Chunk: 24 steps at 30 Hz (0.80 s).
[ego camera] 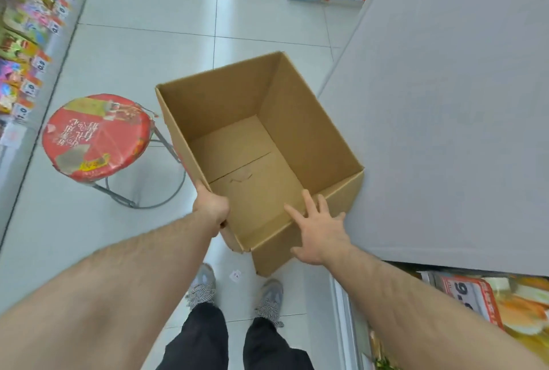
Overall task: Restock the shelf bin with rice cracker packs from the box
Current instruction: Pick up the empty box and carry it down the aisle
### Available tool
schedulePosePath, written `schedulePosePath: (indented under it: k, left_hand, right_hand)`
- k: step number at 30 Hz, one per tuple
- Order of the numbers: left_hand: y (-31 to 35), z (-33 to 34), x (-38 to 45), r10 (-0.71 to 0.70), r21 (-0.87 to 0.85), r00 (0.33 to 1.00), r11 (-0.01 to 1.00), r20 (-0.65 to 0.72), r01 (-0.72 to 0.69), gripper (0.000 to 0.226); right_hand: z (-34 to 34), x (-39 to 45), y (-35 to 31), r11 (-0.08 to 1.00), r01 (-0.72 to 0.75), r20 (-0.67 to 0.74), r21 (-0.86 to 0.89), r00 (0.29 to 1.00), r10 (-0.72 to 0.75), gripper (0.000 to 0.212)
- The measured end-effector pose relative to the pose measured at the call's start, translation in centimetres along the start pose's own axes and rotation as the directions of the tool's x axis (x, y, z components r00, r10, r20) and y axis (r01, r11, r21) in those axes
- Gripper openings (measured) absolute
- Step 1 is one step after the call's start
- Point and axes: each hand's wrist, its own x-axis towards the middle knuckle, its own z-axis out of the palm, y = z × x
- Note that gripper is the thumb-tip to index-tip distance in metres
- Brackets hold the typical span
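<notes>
Cardboard box [261, 144] is sitting at centre frame, open top facing the camera, tilted, interior bare: no rice cracker packs are showing inside. Whether it is resting on the tiled floor [142, 51] or being held clear of it, I cannot tell.

Left hand [211, 206] is gripping the near-left rim, fingers curled over the edge. Right hand [319, 228] is lying at the near-right rim with fingers spread and straight, reaching over the near wall, not clamped on anything.

Shelf bin is not identifiable with certainty; packaged goods are showing at lower right [487, 301] beneath a plain grey panel [445, 102], and that may be the stocked spot.

Red-topped stool [98, 138] is standing just left of the box, near but apart. Snack shelf with price tags [26, 42] is running down the left edge.

Handling judgement: emptied, the box should be light and fairly stiff along its corners, though the single-wall rims will be flexing under a one-sided pull. Best hold looks like two opposite rims near the corners. Restocking appears finished or nearly so.
</notes>
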Motion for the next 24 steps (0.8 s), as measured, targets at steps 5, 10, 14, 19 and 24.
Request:
schedulePosePath:
  k: [5, 10, 14, 19, 24]
  left_hand:
    - [-1.3, -0.1, 7.2, 0.023, 0.133, 0.993, 0.99, 0.115, -0.039, 0.078]
    - [-3.8, 2.3, 15.1, 0.037, 0.23, 0.981, 0.97, 0.19, -0.082, 0.084]
    - [-6.2, 4.4, 19.7, 0.073, 0.248, 0.974, 0.96, 0.216, -0.127, 0.08]
    - [-8.4, 7.6, 22.7, 0.128, 0.291, 0.956, 0.934, 0.264, -0.206, 0.079]
    - [-10.9, 9.6, 24.0, 0.15, 0.314, 0.957, 0.922, 0.25, -0.226, 0.072]
  right_hand:
    - [3.8, 6.0, -0.7, 0.995, -0.076, 0.078, 0.07, 0.994, 0.071, 0.059]
    - [8.4, 11.0, -2.1, 0.997, -0.075, 0.042, 0.032, 0.996, 0.074, 0.038]
    - [12.6, 13.8, -3.0, 0.998, -0.037, -0.023, -0.048, 0.999, 0.036, 0.029]
    - [16.4, 16.1, -3.1, 0.996, -0.034, 0.002, -0.088, 0.999, 0.035, 0.027]
    - [19.5, 17.2, -3.4, 0.994, -0.094, 0.012, -0.057, 0.995, 0.095, 0.031]
